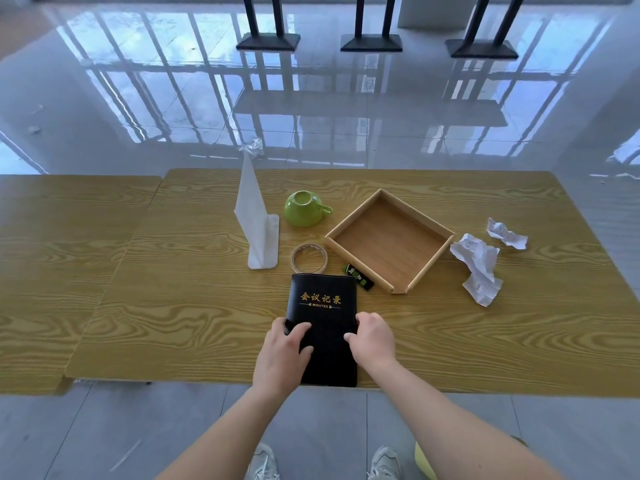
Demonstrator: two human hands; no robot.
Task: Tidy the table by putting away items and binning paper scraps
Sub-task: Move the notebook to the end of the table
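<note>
A black notebook with gold lettering lies at the table's near edge. My left hand grips its left edge and my right hand grips its right edge. Behind it a roll of tape lies flat and a small black and green lighter rests against an empty wooden tray. A green cup lies tipped on its side. Two crumpled paper scraps, a big one and a small one, sit right of the tray.
A tall white plastic-wrapped pack stands left of the cup. The wooden table joins a second table on the left. Glossy floor and black stand bases lie beyond. My shoes show below.
</note>
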